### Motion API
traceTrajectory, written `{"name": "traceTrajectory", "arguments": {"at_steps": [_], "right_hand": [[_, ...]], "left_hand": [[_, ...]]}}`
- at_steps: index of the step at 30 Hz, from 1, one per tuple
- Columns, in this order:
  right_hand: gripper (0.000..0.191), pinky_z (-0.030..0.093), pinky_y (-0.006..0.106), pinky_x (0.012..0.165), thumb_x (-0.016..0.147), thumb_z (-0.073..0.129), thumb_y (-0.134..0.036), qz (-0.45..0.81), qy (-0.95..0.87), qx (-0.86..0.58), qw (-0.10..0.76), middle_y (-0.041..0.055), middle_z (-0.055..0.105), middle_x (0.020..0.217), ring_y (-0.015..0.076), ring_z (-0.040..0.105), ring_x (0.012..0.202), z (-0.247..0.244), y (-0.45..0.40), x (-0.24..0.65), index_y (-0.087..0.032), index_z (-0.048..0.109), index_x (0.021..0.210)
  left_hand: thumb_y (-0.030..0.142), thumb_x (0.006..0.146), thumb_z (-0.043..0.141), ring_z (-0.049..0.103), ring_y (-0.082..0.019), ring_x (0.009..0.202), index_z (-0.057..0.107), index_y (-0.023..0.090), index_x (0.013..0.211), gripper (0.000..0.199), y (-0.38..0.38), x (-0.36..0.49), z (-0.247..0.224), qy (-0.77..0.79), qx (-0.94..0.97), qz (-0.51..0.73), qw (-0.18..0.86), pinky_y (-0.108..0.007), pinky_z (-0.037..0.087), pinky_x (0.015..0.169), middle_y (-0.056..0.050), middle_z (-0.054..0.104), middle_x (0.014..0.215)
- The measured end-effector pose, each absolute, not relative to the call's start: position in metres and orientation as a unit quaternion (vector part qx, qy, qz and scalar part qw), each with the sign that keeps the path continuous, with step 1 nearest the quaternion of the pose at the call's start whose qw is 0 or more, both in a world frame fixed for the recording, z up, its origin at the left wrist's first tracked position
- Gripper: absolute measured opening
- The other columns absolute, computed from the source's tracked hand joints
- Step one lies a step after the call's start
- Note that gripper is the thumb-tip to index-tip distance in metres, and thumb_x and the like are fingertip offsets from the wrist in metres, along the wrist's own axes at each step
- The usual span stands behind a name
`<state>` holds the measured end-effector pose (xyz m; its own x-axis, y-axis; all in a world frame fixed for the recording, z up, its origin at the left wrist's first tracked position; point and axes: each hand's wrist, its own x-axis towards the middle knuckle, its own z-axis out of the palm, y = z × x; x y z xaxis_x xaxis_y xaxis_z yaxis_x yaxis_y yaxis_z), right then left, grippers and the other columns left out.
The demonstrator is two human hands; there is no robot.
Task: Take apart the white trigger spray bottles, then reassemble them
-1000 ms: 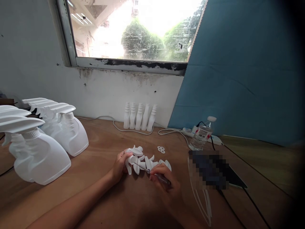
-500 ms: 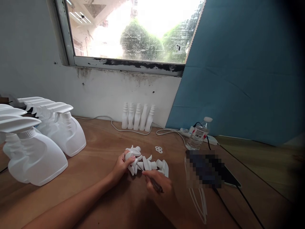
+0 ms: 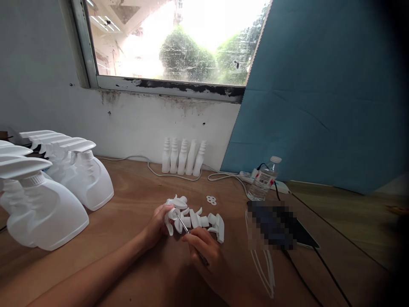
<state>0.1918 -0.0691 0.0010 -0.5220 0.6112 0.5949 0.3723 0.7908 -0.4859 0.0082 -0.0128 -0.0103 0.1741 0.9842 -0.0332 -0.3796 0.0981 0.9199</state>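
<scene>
My left hand (image 3: 157, 225) grips a white trigger spray head (image 3: 174, 214), with the round collar facing up and to the right. A slim metal tool (image 3: 184, 224), whose exact kind I cannot make out, is in the closed fingers of my right hand (image 3: 207, 252). The tool's tip is at the collar opening. Several more white spray heads lie close around, one at the back (image 3: 177, 202), one in the middle (image 3: 196, 218) and one at the right (image 3: 219, 227). Behind them lie several small white ring washers (image 3: 211, 200).
White spray bottles (image 3: 60, 213) with heads on stand at the left. Several slim white bottles (image 3: 182, 157) line the wall. To the right are a clear water bottle (image 3: 262, 183), a power strip (image 3: 281, 186), cables, a blurred dark device (image 3: 271, 226) and white tubing (image 3: 263, 270).
The spray head in my left hand has turned, so its collar opening shows more. The tool has tilted more steeply at the opening. My view has shifted slightly.
</scene>
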Motion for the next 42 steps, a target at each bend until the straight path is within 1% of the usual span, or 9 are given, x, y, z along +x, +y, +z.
{"name": "traceTrajectory", "arguments": {"at_steps": [2, 4, 8, 15, 21, 23, 28, 31, 42], "right_hand": [[0.028, 0.045, 0.028, 0.077, 0.087, 0.043, -0.006, 0.155, -0.861, -0.271, 0.402, 0.0066, 0.057, 0.091, 0.0176, 0.054, 0.085, 0.000, -0.068, 0.192, -0.021, 0.057, 0.107], [0.026, 0.044, 0.027, 0.075, 0.087, 0.042, -0.006, 0.164, -0.855, -0.262, 0.416, 0.0052, 0.057, 0.088, 0.0168, 0.053, 0.082, 0.000, -0.067, 0.192, -0.021, 0.057, 0.103], [0.023, 0.041, 0.026, 0.069, 0.087, 0.041, -0.005, 0.195, -0.835, -0.253, 0.447, 0.0029, 0.055, 0.083, 0.0150, 0.052, 0.077, 0.002, -0.067, 0.193, -0.021, 0.055, 0.095], [0.015, 0.032, 0.031, 0.065, 0.081, 0.041, -0.007, 0.063, -0.872, -0.224, 0.431, 0.0021, 0.047, 0.071, 0.0158, 0.042, 0.066, 0.003, -0.069, 0.192, -0.019, 0.050, 0.084], [0.010, 0.028, 0.031, 0.063, 0.080, 0.041, -0.010, 0.044, -0.877, -0.244, 0.411, 0.0013, 0.041, 0.068, 0.0160, 0.039, 0.065, 0.001, -0.073, 0.189, -0.019, 0.044, 0.077], [0.010, 0.029, 0.030, 0.063, 0.079, 0.041, -0.009, 0.056, -0.877, -0.252, 0.406, 0.0018, 0.041, 0.070, 0.0165, 0.040, 0.068, -0.002, -0.075, 0.188, -0.019, 0.043, 0.077], [0.016, 0.035, 0.028, 0.068, 0.084, 0.037, -0.006, 0.169, -0.853, -0.273, 0.411, 0.0017, 0.044, 0.077, 0.0151, 0.045, 0.074, -0.005, -0.075, 0.188, -0.019, 0.045, 0.082], [0.017, 0.037, 0.027, 0.069, 0.086, 0.037, -0.006, 0.205, -0.844, -0.269, 0.416, 0.0012, 0.044, 0.078, 0.0144, 0.045, 0.075, -0.005, -0.074, 0.189, -0.020, 0.046, 0.083], [0.015, 0.037, 0.026, 0.067, 0.087, 0.037, -0.008, 0.180, -0.852, -0.240, 0.428, 0.0017, 0.043, 0.077, 0.0143, 0.045, 0.074, -0.004, -0.075, 0.190, -0.019, 0.046, 0.083]], "left_hand": [[0.047, 0.079, 0.054, 0.019, -0.004, 0.036, 0.045, 0.017, 0.058, 0.038, -0.013, 0.008, -0.010, 0.371, 0.404, 0.531, 0.646, -0.021, 0.009, 0.034, 0.006, 0.034, 0.044], [0.048, 0.078, 0.055, 0.018, -0.004, 0.036, 0.044, 0.017, 0.056, 0.039, -0.013, 0.008, -0.010, 0.375, 0.396, 0.531, 0.649, -0.021, 0.008, 0.035, 0.006, 0.032, 0.044], [0.048, 0.073, 0.058, 0.022, -0.004, 0.037, 0.041, 0.017, 0.055, 0.039, -0.014, 0.009, -0.010, 0.364, 0.400, 0.523, 0.658, -0.021, 0.013, 0.036, 0.006, 0.034, 0.045], [0.050, 0.077, 0.058, 0.023, -0.004, 0.035, 0.045, 0.017, 0.063, 0.038, -0.013, 0.013, -0.018, 0.393, 0.431, 0.524, 0.621, -0.020, 0.013, 0.033, 0.006, 0.039, 0.046], [0.053, 0.076, 0.060, 0.028, -0.004, 0.036, 0.046, 0.017, 0.068, 0.039, -0.015, 0.016, -0.022, 0.396, 0.455, 0.517, 0.608, -0.018, 0.018, 0.034, 0.006, 0.043, 0.050], [0.053, 0.077, 0.060, 0.028, -0.004, 0.037, 0.045, 0.017, 0.068, 0.040, -0.016, 0.017, -0.021, 0.393, 0.455, 0.518, 0.609, -0.017, 0.019, 0.034, 0.006, 0.043, 0.050], [0.049, 0.078, 0.058, 0.026, -0.004, 0.037, 0.045, 0.018, 0.063, 0.037, -0.017, 0.014, -0.017, 0.391, 0.433, 0.522, 0.622, -0.018, 0.017, 0.034, 0.006, 0.040, 0.048], [0.047, 0.077, 0.057, 0.024, -0.005, 0.036, 0.045, 0.017, 0.060, 0.036, -0.016, 0.012, -0.014, 0.395, 0.421, 0.521, 0.629, -0.020, 0.014, 0.033, 0.006, 0.038, 0.046], [0.047, 0.072, 0.057, 0.022, -0.005, 0.036, 0.043, 0.018, 0.054, 0.037, -0.017, 0.012, -0.010, 0.401, 0.422, 0.519, 0.626, -0.022, 0.011, 0.035, 0.006, 0.035, 0.043]]}}
